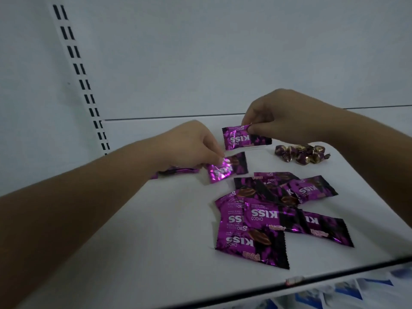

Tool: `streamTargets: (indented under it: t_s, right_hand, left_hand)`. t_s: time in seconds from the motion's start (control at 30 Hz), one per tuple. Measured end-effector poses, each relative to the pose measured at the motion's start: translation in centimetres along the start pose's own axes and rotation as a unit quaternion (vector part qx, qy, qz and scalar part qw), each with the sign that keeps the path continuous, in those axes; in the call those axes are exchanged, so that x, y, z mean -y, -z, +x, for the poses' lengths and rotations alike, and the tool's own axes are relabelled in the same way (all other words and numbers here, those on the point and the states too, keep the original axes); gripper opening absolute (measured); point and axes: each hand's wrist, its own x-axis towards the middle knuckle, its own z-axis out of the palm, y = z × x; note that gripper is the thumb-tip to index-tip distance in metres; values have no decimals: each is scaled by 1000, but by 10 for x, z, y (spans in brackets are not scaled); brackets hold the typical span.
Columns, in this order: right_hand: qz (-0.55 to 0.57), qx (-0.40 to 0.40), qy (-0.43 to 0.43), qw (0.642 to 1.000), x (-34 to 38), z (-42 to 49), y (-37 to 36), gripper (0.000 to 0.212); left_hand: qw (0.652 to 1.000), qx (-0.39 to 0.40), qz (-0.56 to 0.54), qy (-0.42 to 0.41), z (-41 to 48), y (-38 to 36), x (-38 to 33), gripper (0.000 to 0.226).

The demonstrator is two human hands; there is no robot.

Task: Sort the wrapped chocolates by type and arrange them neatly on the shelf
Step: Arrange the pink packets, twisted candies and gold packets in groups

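Note:
My left hand [191, 141] pinches the corner of a purple Choco Kiss packet [227, 167] that rests on the white shelf [169, 230]. Farther back, my right hand [283, 114] grips the top edge of a second purple packet [242, 138], tilted with its lower edge near the shelf. Another purple packet [176, 171] lies flat, partly hidden under my left wrist. A loose pile of several purple packets [276, 212] overlaps at the front right. A small cluster of twist-wrapped gold and purple chocolates [301, 153] sits at the back right, just below my right forearm.
The shelf's white back panel [223, 52] rises behind the hands. A slotted upright rail [78, 70] runs down the left side. The shelf's dark front edge [312, 276] crosses the bottom right, with blue and white packages [347, 291] on a lower level.

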Motion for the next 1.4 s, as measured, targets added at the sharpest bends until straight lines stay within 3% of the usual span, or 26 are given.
streamTargets:
  t_s: [0.13,0.3,0.4,0.57,0.73,1.0,1.17,1.4]
  right_hand:
    - [52,-9,2,999,16,10,-6,7]
    - [92,120,33,988,46,19,-32,8]
    - [51,190,69,978,62,23,-58,8]
    - [-20,134,112,984,70,25,-67,19]
    - [14,172,143,975,72,21,-69,24]
    - [7,137,128,982,66,29,-82,18]
    - [8,128,125,984,63,30,-85,17]
    - [12,134,125,983,62,26,-73,19]
  left_hand:
    - [995,-71,74,8,-31,42,16,4]
    - [995,-51,36,79,-72,70,54,6]
    - [991,-34,90,93,-89,66,74,9]
    - [973,-61,219,35,-103,54,86,16]
    - [973,-64,223,-18,-105,46,98,25]
    - [967,-65,237,-69,-102,43,106,31]
    - [967,-75,234,-70,-98,42,109,43]
    - [961,-87,249,-82,-100,42,100,41]
